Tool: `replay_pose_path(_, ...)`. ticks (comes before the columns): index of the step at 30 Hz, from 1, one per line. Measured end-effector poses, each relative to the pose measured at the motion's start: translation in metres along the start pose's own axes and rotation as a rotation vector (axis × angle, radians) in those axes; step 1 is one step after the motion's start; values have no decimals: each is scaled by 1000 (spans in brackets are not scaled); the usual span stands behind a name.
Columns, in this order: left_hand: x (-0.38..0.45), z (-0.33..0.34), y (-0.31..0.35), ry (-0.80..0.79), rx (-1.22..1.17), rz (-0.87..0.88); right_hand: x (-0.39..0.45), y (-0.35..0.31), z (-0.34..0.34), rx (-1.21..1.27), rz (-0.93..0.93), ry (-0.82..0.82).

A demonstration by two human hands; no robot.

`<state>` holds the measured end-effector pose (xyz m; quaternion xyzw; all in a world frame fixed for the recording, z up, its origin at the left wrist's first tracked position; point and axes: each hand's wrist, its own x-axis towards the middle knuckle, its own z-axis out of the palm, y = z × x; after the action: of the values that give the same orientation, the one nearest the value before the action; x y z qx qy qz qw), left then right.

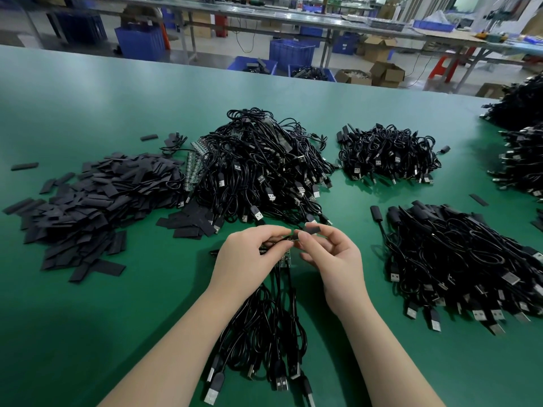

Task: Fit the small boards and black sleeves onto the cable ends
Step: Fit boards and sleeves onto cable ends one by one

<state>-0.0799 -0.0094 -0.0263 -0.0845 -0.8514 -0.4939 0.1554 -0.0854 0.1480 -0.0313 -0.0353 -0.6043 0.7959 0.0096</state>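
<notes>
— Where are the person's hands?

— Both are raised over the green tabletop (pixel 88 118), close together near its front middle. The left hand (pixel 249 257) has its fingers curled round a bunch of black cables (pixel 264 324), gripping them near their upper ends; the cables hang down between the forearms and end in USB plugs near the bottom edge.

— And the right hand?

— The right hand (pixel 329 254) pinches a black sleeve (pixel 311 229) between thumb and forefinger, held just at the tips of the left hand's fingers. The other fingers are loosely bent.

— Is a small board visible?

— A small green board (pixel 284 261) shows just under the left hand, at the top of the held cables. Whether it is fixed to a cable end cannot be told.

— What else lies on the tabletop?

— To the left, a broad heap of loose sleeves (pixel 88 201), flat and black, with a few strays around it. Behind the hands, a big pile of cables (pixel 264 165) with a strip of boards (pixel 194 168) at its left edge. To the right, a nearer pile of cables with sleeves on their ends (pixel 458 259), a smaller pile (pixel 388 154) behind it, and more cables (pixel 520 136) at the far right edge.

— And beyond?

— Long workbenches, blue crates (pixel 291 54) and cardboard boxes (pixel 385 73) on the floor.
</notes>
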Motion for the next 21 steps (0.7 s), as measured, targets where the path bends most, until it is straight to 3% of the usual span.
replay_pose_path(8,0,-1,-1,55,80,155,-1,3,1,-24,-5,-27)
replay_pose_path(21,0,-2,2,72,48,175,-2,2,3,4,6,-30)
